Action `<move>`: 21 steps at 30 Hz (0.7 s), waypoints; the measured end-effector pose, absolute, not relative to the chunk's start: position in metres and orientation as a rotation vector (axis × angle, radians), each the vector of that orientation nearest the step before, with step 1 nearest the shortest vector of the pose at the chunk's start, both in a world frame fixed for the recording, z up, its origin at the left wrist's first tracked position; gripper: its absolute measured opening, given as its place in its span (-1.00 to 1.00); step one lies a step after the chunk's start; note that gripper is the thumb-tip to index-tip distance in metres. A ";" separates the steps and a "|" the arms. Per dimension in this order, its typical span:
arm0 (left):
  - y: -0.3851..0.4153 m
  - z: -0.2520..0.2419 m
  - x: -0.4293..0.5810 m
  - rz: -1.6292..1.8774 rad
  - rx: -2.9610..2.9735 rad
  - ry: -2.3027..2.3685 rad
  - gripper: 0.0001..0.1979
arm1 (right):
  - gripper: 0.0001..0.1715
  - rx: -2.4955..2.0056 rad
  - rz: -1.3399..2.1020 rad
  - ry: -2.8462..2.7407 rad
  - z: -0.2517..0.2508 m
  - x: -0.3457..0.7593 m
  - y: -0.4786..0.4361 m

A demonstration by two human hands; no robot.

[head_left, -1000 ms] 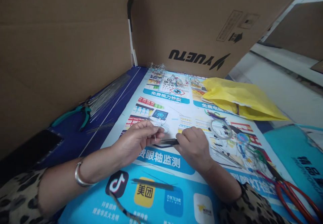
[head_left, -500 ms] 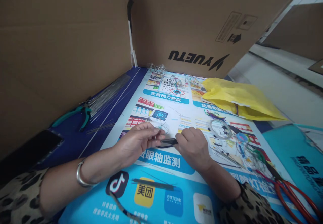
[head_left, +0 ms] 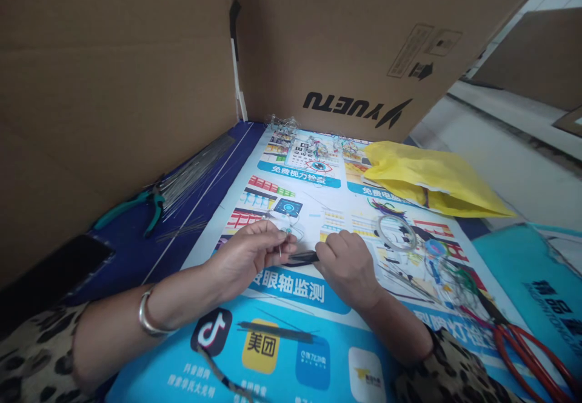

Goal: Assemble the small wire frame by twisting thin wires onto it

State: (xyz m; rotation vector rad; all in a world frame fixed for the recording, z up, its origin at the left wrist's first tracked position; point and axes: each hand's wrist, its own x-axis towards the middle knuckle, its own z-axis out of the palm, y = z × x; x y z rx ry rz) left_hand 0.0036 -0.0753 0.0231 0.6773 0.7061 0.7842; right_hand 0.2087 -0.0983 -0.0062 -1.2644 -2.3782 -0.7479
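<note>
My left hand [head_left: 259,246] is closed, its thumb and fingertips pinching a thin wire piece [head_left: 280,249] with a small teal bead [head_left: 290,230]. A loop of fine wire spreads out beyond the fingertips. My right hand [head_left: 346,265] wraps round a dark, slim-jawed tool that looks like needle-nose pliers [head_left: 304,257]; its handles are hidden in the fist. The tool's tips point left and lie close beside the left fingertips, just under the wire. Whether they touch the wire I cannot tell. Both hands are over the printed poster [head_left: 313,233].
Teal-handled pliers [head_left: 154,209] and a bundle of thin wires [head_left: 195,169] lie left. A wire coil [head_left: 396,233], a yellow bag [head_left: 431,176] and red-handled scissors [head_left: 522,354] are right. Dark rods [head_left: 277,331] lie in front. Cardboard walls [head_left: 318,45] stand behind and left.
The tips of the pliers have shifted slightly down and left, and the right hand slightly left with them. My left hand keeps its pinch in nearly the same place.
</note>
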 end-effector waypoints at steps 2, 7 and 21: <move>-0.075 0.023 0.003 0.783 0.698 0.705 -0.81 | -0.76 -1.265 -0.753 -2.383 -0.007 0.208 -0.098; -0.074 0.026 0.002 0.809 0.829 0.687 -0.81 | -0.80 -1.292 -0.682 -2.398 -0.013 0.208 -0.097; -0.066 0.030 0.001 0.776 1.126 0.765 -0.73 | -0.71 -1.691 0.237 -2.671 0.019 0.203 -0.097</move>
